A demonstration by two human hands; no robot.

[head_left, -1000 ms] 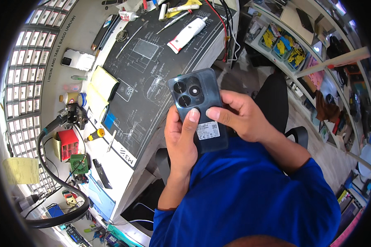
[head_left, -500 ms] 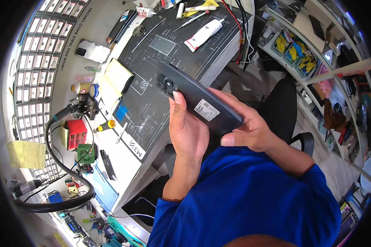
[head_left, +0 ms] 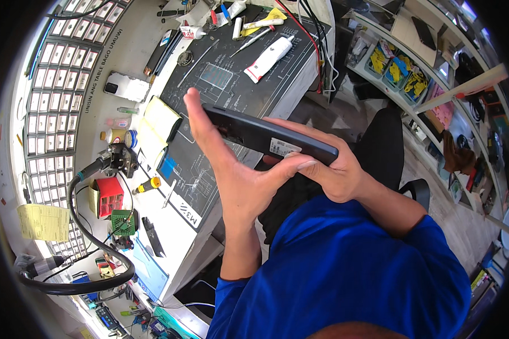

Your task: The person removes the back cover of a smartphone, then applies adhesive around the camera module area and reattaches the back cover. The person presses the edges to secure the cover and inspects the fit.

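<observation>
A dark smartphone [head_left: 246, 131] with a white label [head_left: 284, 148] on its back is tilted above the bench's front edge. My right hand [head_left: 348, 175] grips its right end, fingers along the far side and thumb on the near side. Beside the camera end, my left hand [head_left: 234, 175] is spread, its fingers stretched up and its thumb reaching across the near side toward the right thumb. Whether the left palm touches the phone is hard to see. The screen side is hidden from view.
A black work mat [head_left: 209, 73] on the bench holds a white tube [head_left: 268, 59]. Left of it lie a yellow notepad [head_left: 159, 121] and a yellow-and-black screwdriver [head_left: 148, 185]. A bent black flexible arm [head_left: 104, 240] rises at left. Shelves with small bins [head_left: 398, 70] stand at right.
My left hand has let go of the phone's camera end and spread out, moving left. The phone has tilted so its back shows less, and its camera end has dropped slightly.
</observation>
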